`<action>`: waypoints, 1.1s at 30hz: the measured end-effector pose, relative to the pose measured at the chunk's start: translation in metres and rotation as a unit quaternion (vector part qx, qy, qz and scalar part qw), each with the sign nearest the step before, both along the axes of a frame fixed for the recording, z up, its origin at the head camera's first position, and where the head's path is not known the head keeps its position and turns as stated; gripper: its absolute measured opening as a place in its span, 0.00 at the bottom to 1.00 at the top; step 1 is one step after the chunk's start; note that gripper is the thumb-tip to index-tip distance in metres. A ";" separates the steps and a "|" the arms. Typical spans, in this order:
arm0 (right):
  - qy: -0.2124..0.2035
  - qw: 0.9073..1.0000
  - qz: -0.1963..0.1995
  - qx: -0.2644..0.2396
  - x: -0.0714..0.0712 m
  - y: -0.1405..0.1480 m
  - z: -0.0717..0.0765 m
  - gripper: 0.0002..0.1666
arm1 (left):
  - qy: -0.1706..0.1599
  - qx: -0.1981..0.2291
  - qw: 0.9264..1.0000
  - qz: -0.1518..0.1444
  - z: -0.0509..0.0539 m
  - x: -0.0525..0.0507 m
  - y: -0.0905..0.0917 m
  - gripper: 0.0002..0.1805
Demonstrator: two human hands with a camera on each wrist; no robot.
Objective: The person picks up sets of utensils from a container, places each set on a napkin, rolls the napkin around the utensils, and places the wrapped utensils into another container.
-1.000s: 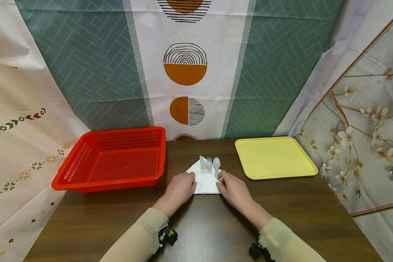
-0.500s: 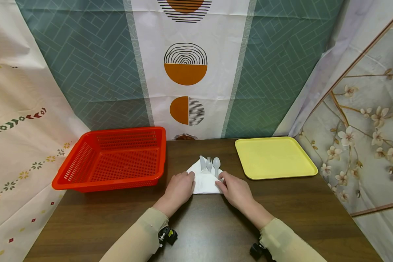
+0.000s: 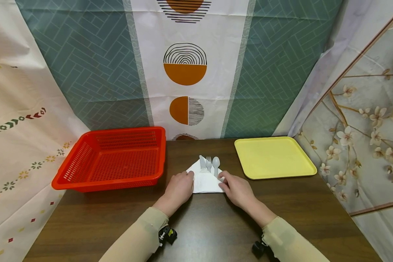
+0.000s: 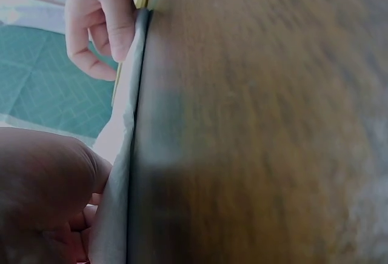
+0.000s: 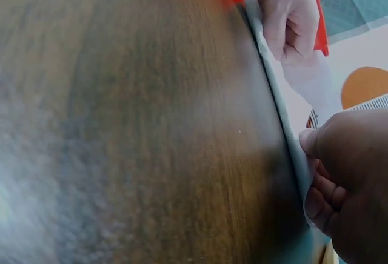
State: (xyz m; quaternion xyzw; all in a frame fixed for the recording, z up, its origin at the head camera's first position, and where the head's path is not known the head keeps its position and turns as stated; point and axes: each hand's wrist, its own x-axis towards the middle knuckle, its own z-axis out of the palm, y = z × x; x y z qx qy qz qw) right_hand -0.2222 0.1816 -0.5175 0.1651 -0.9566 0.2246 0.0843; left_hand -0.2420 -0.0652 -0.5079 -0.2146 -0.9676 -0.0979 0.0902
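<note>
A white paper napkin (image 3: pixel 205 183) lies folded on the table, with a pointed top and a slanting flap across its front. A pale plastic knife (image 3: pixel 202 162), fork (image 3: pixel 208 163) and spoon (image 3: pixel 216 164) stick out side by side from the fold; their lower parts are mostly hidden. At the napkin's left edge, my left hand (image 3: pixel 179 188) holds it with curled fingers, thumb toward the near side. My right hand (image 3: pixel 238 189) pinches the right corner between thumb and fingers. Both wrist views show the hands at opposite ends of the napkin's near edge (image 4: pixel 130 118).
A red perforated plastic basket (image 3: pixel 126 163) stands at the back left. To the back right lies a yellow tray (image 3: pixel 275 158). Patterned cloth (image 3: pixel 190 120) hangs behind the brown wooden table (image 3: pixel 203 225) and along both sides.
My right hand has shifted slightly to the right, and more of the napkin's near right corner shows beside it. The left hand, cutlery, basket and tray stay about where they were.
</note>
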 end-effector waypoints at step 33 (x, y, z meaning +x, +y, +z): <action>0.137 0.971 0.156 0.121 0.003 -0.002 -0.006 0.34 | 0.000 -0.037 0.999 0.006 0.004 0.006 0.001 0.11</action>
